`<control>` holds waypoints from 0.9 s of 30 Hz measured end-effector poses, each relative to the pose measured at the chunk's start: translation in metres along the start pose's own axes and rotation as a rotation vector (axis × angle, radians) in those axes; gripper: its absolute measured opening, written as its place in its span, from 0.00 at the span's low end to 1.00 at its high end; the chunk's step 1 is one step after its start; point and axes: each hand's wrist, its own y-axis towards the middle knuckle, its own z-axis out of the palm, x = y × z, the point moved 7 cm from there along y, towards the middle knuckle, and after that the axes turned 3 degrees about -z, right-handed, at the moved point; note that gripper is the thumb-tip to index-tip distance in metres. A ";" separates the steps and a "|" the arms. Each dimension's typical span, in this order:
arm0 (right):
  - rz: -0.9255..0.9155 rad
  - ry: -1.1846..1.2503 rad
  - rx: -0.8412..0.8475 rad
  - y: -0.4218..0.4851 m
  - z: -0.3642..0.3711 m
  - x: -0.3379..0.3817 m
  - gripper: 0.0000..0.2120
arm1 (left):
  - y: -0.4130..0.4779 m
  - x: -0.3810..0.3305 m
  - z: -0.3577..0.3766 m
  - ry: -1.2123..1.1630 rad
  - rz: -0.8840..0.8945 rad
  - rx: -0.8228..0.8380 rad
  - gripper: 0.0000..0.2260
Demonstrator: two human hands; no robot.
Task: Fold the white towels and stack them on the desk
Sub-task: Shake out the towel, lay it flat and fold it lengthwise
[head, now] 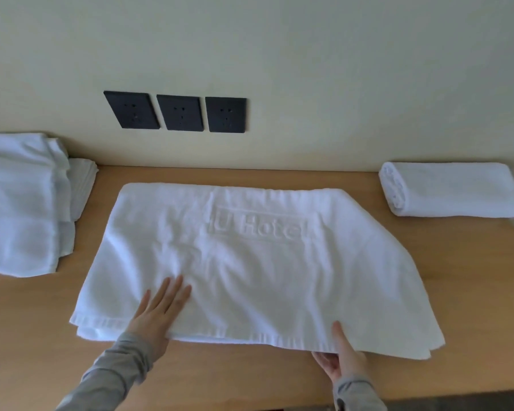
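A large white towel (250, 262) with raised hotel lettering lies spread, folded double, across the middle of the wooden desk (472, 262). My left hand (158, 312) rests flat on the towel's near left part, fingers straight. My right hand (341, 357) pinches the towel's near edge, thumb on top and fingers underneath. A folded white towel (451, 189) lies at the back right of the desk. A loose pile of white towels (21, 203) sits at the left edge.
The desk backs onto a cream wall with three black socket plates (178, 112) above the towel. Bare wood shows to the right of the spread towel and along the near edge (250, 381).
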 end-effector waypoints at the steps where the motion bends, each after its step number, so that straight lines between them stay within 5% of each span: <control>1: 0.012 -0.039 -0.003 -0.006 0.005 -0.005 0.20 | 0.000 -0.002 -0.001 0.013 0.016 -0.009 0.46; 7: 0.097 -0.430 0.221 -0.046 0.064 -0.050 0.26 | 0.001 -0.003 0.000 -0.097 0.091 0.027 0.46; 11: 0.073 -0.788 0.511 -0.083 0.121 -0.081 0.21 | -0.014 0.036 -0.020 -0.307 -0.047 -0.154 0.40; 15: -0.379 -1.080 0.692 -0.111 0.192 -0.094 0.10 | -0.040 0.116 -0.039 -0.536 -0.495 -0.432 0.32; 18: -0.806 -1.321 0.765 -0.135 0.249 -0.099 0.07 | -0.049 0.163 -0.024 -0.792 -0.774 -0.351 0.28; 20: -0.992 -1.407 0.850 -0.148 0.279 -0.112 0.03 | -0.049 0.178 -0.013 -0.900 -0.838 -0.219 0.23; 27: -1.397 -1.668 1.008 -0.181 0.346 -0.167 0.23 | -0.052 0.191 -0.014 -1.025 -0.816 -0.179 0.07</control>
